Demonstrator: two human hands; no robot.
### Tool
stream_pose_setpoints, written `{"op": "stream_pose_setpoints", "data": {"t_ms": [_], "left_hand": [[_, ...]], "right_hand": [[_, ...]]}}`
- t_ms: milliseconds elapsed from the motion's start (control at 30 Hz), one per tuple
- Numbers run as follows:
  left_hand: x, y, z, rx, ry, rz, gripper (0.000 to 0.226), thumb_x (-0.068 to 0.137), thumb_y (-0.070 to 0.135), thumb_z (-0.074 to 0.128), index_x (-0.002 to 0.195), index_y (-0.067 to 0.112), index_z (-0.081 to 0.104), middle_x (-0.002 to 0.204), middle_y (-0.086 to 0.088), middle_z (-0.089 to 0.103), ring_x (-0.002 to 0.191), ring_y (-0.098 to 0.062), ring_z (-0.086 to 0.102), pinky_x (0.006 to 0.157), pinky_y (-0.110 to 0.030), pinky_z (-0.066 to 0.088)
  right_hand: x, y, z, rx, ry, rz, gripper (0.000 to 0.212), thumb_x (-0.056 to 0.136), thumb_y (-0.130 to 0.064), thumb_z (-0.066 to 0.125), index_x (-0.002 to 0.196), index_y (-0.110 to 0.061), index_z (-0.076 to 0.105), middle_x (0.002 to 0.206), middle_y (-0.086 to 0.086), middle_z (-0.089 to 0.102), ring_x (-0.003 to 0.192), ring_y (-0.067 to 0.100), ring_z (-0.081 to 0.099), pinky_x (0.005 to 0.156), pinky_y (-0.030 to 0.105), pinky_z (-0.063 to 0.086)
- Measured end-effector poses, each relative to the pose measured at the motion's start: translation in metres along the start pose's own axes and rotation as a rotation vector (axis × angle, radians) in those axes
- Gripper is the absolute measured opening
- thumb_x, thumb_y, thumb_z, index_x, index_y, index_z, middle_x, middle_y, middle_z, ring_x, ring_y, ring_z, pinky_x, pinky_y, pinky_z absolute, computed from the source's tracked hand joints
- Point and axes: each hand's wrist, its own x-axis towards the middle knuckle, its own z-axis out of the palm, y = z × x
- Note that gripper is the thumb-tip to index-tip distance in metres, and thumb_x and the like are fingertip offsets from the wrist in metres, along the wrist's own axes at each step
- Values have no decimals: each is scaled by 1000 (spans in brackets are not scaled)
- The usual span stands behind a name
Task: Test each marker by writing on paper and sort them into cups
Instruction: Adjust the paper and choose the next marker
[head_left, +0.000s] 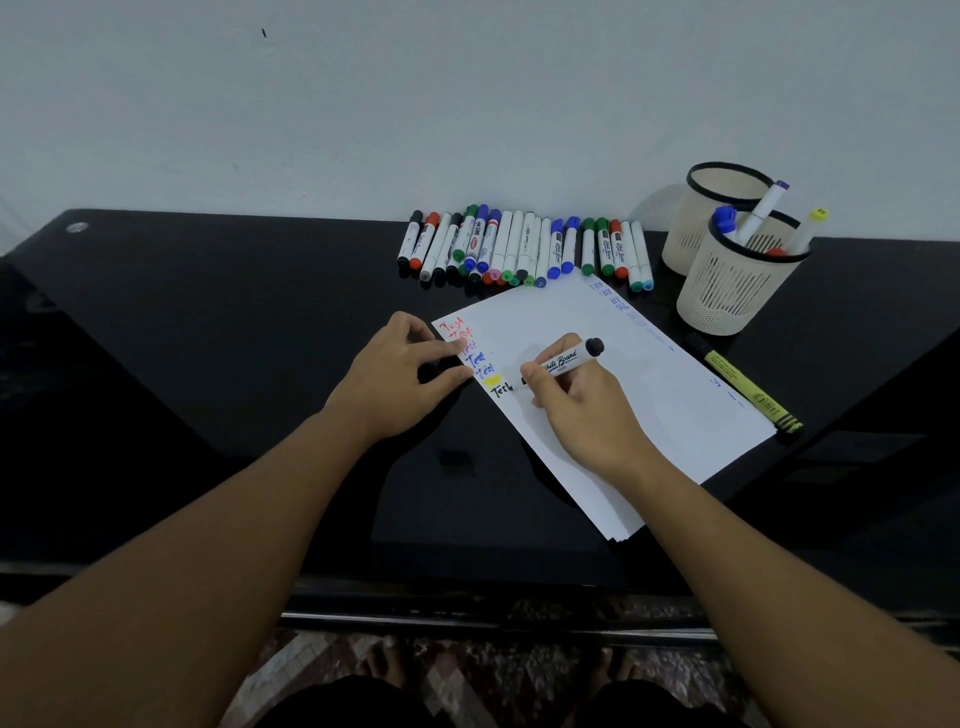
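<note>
My right hand (582, 410) grips a black whiteboard marker (563, 360), its tip down on the white paper (639, 395) beside a black word "Test". Above that word run red, blue and yellow test marks. My left hand (397, 379) rests at the paper's left edge and pinches a small black cap (436, 370). A row of several markers (524, 248) lies along the wall. Two cream mesh cups stand at the right: the near cup (727, 301) holds several markers, while the far cup (698, 213) shows nothing inside from here.
A yellow highlighter (748, 391) lies on the black glossy table (208, 322) just right of the paper. The white wall stands right behind the marker row. The table's front edge runs below my forearms, with patterned floor and my feet beneath.
</note>
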Motion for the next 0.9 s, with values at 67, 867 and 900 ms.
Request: {"op": "stream_pose_setpoints", "data": {"t_ms": [67, 867, 900], "left_hand": [[0, 0, 0, 1, -3, -3, 48, 93, 63, 56, 134, 39, 65, 122, 13, 42, 110, -6, 47, 93, -28, 45], [5, 8, -49, -225, -355, -170, 56, 92, 23, 66, 142, 43, 52, 133, 6, 47, 119, -10, 55, 103, -26, 44], [6, 6, -51, -189, -374, -159, 52, 92, 18, 67, 138, 39, 58, 133, 6, 48, 120, -10, 55, 105, -28, 46]], "right_hand": [[0, -1, 0, 31, 2, 8, 16, 105, -37, 55, 92, -27, 56, 85, 1, 68, 84, 14, 65, 75, 28, 49], [-1, 8, -4, 124, -19, -59, 57, 102, 3, 48, 140, -40, 49, 115, -10, 69, 109, 7, 64, 95, 23, 44], [-1, 9, -4, 102, -49, -43, 72, 99, 8, 46, 148, -44, 41, 128, -12, 64, 119, 6, 59, 100, 23, 42]]}}
